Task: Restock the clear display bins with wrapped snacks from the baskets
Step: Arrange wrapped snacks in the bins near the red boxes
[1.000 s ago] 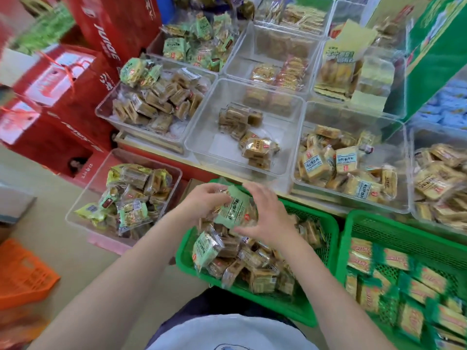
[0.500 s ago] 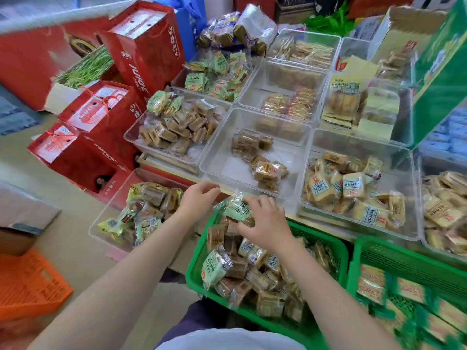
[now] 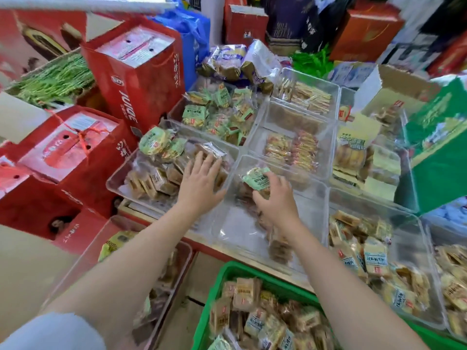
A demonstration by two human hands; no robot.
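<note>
Both hands have left the green basket (image 3: 222, 281) at the near edge and reached out over the clear bins. The right hand (image 3: 276, 198) pinches a green-labelled wrapped snack (image 3: 256, 178) over the sparsely filled middle bin (image 3: 242, 231). The left hand (image 3: 201, 181), fingers spread flat, rests on brown wrapped snacks (image 3: 154, 183) in the left bin (image 3: 116, 183). Further back stand fuller bins and a red juice carton (image 3: 137, 72).

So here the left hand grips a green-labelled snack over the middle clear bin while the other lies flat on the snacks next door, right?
Not quite: the head view shows the right hand gripping the green-labelled snack over the middle clear bin; the left hand lies flat.
</note>
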